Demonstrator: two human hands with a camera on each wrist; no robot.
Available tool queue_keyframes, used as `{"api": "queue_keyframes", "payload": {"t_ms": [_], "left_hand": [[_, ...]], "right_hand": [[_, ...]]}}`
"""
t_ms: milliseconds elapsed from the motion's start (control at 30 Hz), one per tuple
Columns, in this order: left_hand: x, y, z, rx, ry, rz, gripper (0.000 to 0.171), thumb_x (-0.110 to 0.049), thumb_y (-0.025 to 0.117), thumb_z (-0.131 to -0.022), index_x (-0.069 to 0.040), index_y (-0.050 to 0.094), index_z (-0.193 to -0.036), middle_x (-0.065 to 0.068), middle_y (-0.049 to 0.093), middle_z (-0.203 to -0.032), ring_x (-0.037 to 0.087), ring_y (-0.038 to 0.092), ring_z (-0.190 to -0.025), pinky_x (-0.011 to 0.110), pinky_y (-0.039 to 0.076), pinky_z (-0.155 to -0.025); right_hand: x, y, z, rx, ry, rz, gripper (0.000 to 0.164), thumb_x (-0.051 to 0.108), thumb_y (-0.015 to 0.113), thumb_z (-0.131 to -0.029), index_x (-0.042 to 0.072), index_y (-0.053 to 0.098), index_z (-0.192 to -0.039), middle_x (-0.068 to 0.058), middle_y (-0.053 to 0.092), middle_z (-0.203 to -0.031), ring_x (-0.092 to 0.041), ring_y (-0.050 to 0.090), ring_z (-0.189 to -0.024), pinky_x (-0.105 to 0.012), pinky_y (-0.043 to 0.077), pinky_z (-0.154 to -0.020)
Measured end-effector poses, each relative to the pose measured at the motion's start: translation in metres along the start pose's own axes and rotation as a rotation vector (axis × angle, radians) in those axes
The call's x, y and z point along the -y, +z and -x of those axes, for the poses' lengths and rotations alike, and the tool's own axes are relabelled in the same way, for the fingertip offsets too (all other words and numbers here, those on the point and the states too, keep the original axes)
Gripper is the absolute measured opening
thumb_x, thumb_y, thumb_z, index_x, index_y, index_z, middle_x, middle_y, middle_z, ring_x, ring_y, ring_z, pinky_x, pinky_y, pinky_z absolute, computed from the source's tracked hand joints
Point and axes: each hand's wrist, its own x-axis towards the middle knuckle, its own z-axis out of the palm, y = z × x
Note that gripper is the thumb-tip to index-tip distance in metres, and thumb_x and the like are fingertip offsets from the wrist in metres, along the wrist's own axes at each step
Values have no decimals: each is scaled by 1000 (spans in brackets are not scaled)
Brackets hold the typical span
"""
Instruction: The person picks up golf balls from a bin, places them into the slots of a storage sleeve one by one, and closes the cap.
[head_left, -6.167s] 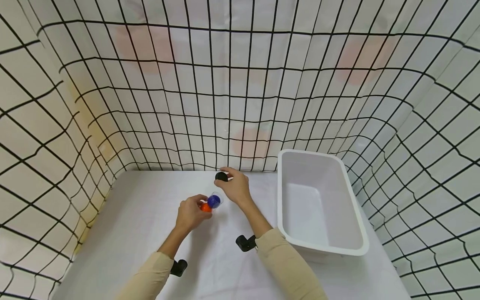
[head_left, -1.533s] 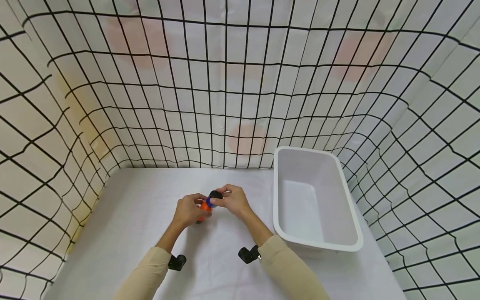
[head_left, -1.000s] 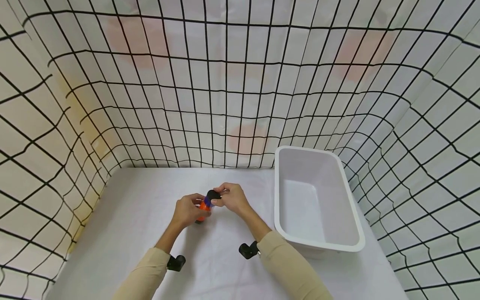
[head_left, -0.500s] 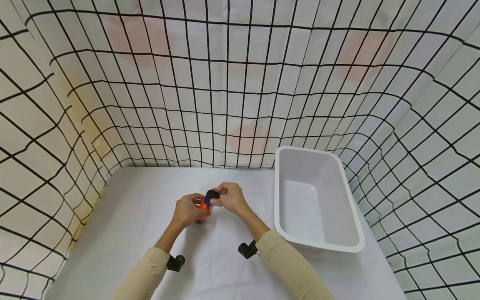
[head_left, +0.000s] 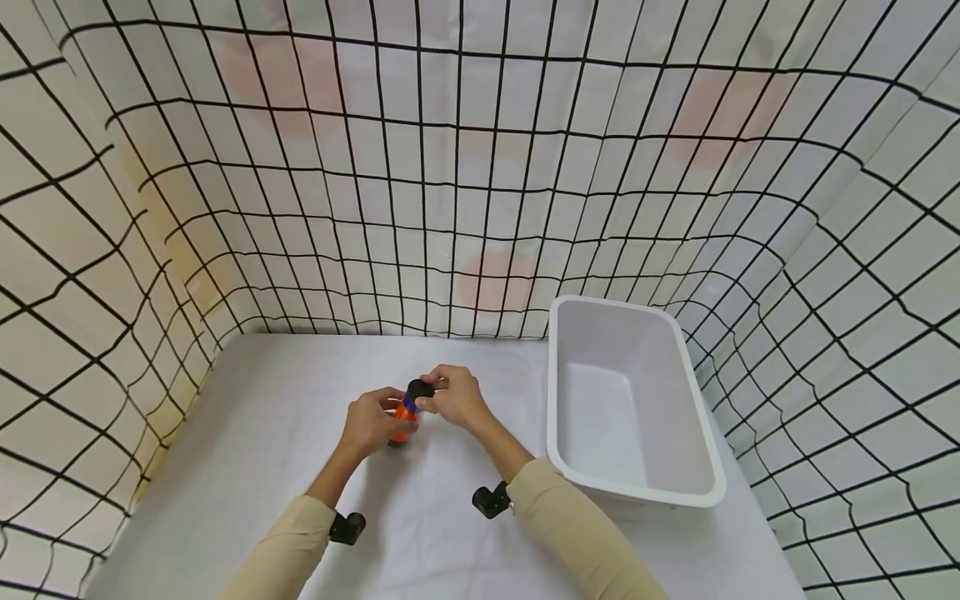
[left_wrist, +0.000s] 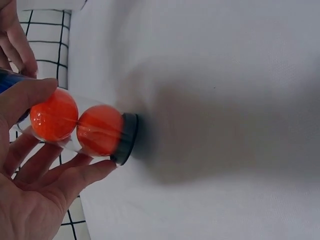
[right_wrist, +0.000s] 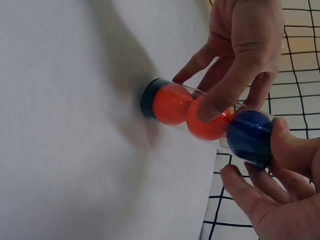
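Observation:
My left hand (head_left: pixel 369 423) grips a clear tube (left_wrist: pixel 70 145) round its middle, thumb on one side and fingers on the other. Inside sit two orange balls (right_wrist: pixel 172 104) and a blue ball (right_wrist: pixel 248 135) in a row. A black cap (left_wrist: pixel 127 137) covers the lower end, close over the white table. At the upper end, beside the blue ball, my right hand (head_left: pixel 456 395) pinches a black lid (head_left: pixel 420 389) against the tube. The tube leans, its lidded end pointing up and away. In the right wrist view the fingers of my right hand mostly hide the lid.
A white plastic tub (head_left: pixel 553 392) stands to the right of my hands, with nothing visible in it. Black wire mesh (head_left: pixel 457 217) backed by pale cloth rises at the back and both sides of the white table (head_left: pixel 285 392).
Earlier, my right hand held the black lid apart from the tube, whose blue-ball end was uncovered. Now the lid is on that end, and both hands have shifted slightly left with the tube.

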Motion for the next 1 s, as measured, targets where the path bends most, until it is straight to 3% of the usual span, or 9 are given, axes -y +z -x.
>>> {"api": "queue_keyframes", "payload": {"t_ms": [233,333,567,767,1000], "left_hand": [[0,-1,2,7,-5,-29,46,-13,90,-72,-5,73,-114,22,74,-115,36,74,-102,46,60,-86],[-1,-2,3,11,1,-37,47,-13,90,-71,-4,73,-115,22,74,-115,37,73,-105,46,60,-87],[-8,-9,4,17,32,-139,47,-14,89,-68,-6,72,-112,21,75,-110,43,69,-107,46,57,-86],[-16,-9,4,0,40,-222,47,-17,87,-67,-7,72,-110,19,76,-105,42,67,-101,48,56,-82],[-28,3,-6,-39,30,-174,47,-18,85,-68,-6,73,-112,20,76,-106,44,67,-101,49,56,-81]], "right_hand": [[15,-13,7,66,30,195,36,20,80,-86,7,72,-119,-14,77,-107,-28,72,-96,-38,58,-77],[25,-26,10,85,35,256,38,25,76,-89,6,70,-121,-13,76,-108,-27,73,-95,-39,58,-77],[54,-77,15,80,4,301,39,29,72,-92,8,68,-125,-13,73,-114,-28,70,-103,-40,56,-83],[62,-120,27,36,-35,373,49,19,81,-83,10,66,-129,-11,72,-116,-29,67,-109,-42,55,-89],[53,-160,47,-7,-82,379,52,16,80,-82,11,64,-131,-12,71,-118,-31,66,-114,-45,55,-92]]}}
